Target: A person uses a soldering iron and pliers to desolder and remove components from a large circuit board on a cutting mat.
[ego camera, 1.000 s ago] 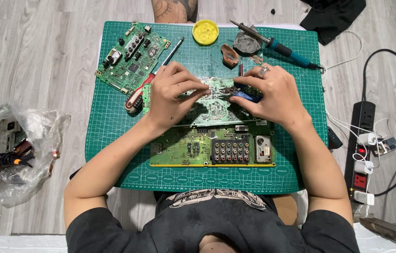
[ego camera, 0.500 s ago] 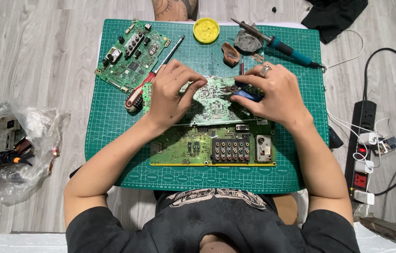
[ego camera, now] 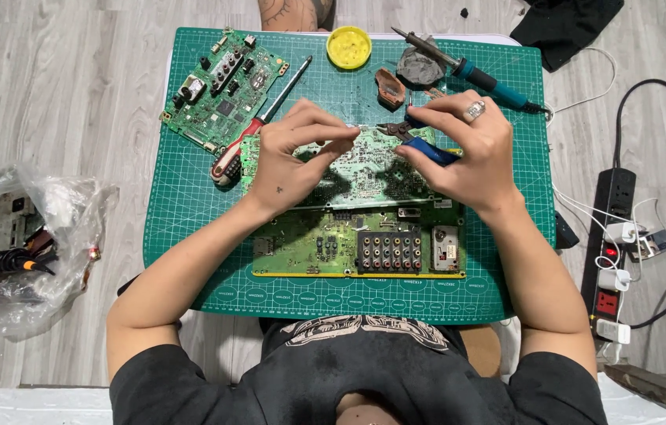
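left hand (ego camera: 294, 161) pinching the pale circuit board (ego camera: 364, 169) propped over the mat (ego camera: 191, 212), right hand (ego camera: 467, 149) gripping blue-handled pliers (ego camera: 419, 143) at its top edge; could likely slip and crack the board if twisted hard.

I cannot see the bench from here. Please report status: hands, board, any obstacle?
Left hand pinching circuit board top edge. Right hand gripping blue-handled pliers, tips at board. Red-handled screwdriver beside left hand, clear.
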